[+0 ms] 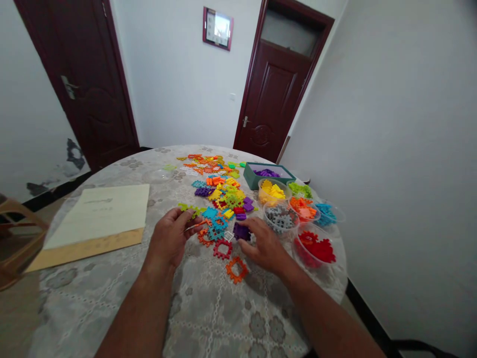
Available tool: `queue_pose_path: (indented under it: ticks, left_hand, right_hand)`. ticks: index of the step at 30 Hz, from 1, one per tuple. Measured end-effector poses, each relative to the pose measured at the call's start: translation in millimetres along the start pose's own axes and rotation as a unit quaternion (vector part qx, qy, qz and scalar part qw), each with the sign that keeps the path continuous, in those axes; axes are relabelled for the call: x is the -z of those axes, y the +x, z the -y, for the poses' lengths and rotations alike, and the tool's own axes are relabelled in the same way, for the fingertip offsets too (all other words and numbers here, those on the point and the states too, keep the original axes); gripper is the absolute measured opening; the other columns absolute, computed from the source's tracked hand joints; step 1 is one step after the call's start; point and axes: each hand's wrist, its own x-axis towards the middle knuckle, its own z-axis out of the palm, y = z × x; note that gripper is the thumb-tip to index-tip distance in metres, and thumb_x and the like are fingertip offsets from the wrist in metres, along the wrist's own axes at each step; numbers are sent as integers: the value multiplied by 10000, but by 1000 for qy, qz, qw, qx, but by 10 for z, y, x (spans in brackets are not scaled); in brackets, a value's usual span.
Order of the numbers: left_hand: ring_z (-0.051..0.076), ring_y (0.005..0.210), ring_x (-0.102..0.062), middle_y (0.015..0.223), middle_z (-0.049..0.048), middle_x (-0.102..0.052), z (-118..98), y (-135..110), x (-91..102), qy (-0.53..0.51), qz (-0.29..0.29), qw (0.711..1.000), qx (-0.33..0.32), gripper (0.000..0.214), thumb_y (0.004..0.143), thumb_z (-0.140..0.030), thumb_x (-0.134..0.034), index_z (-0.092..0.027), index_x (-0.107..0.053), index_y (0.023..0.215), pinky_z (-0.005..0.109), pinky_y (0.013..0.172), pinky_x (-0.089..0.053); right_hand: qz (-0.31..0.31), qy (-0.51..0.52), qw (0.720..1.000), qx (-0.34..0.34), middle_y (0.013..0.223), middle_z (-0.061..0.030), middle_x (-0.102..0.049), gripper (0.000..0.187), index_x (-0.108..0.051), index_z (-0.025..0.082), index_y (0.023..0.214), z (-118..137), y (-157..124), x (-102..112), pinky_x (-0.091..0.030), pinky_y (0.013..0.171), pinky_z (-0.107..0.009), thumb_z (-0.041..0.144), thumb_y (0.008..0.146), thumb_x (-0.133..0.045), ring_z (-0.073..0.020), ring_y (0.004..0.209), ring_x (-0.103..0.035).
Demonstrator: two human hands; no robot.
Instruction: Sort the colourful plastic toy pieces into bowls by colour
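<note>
My left hand (167, 236) is closed, with an orange interlocking plastic tile (199, 225) seen edge-on between thumb and fingers. A lime-green tile (192, 210) shows just beyond its fingertips; whether the hand also holds it, I cannot tell. My right hand (264, 243) has thumb and forefinger around the right side of a dark purple square tile (242, 231). Between the hands lie blue tiles (217, 229). Nearer me are a crimson open-frame tile (222, 250) and an orange open-frame tile (236, 270).
Mixed tiles (229, 195) are heaped beyond my hands. On the right stand clear bowls of red (316, 247), grey (280, 217), yellow (273, 190), orange (303, 209) and blue pieces (325, 214), and a green box (251, 180). Paper sheets (100, 214) lie left.
</note>
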Motion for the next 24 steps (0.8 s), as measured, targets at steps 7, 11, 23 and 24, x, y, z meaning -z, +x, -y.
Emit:
queue_pose_path:
  ticks: [7,11,23,24]
  left_hand:
    - [164,779,-721,855,28,-686,70,-43,0,38,3,999,14,267,737,-336,-813,-160,-647,851,246,615,-633]
    - [188,814,-732,872,44,-711,161,-60,-6,64,10,997,32,302,730,-383,-811,-163,-655,866,273,651,-642]
    - [195,806,-758,882,83,-763,262,77,2,92,11,994,51,238,796,-331,-752,-161,-690,951,283,708,-634]
    - [200,828,-765,902,90,-768,261,75,-5,86,14,995,52,225,806,-316,-741,-160,-695,961,287,726,-638]
  right_hand:
    - [107,-71,991,34,1235,-105,-685,404,-645,254,1315,231,133,564,-526,997,-435,243,914,-687,-262,1107,-648]
    - [121,-166,979,12,1179,-92,-736,335,-714,246,1240,-255,736,923,-523,953,-387,258,906,-691,-253,1047,-678]
    - [-64,-303,939,-149,1319,-209,-699,414,-726,63,1277,-1742,2139,1128,-454,1115,-387,192,925,-549,-286,1230,-628]
    - [-66,-301,939,-150,1302,-208,-706,403,-738,68,1253,-1715,2125,1087,-460,1111,-398,188,922,-542,-290,1215,-635]
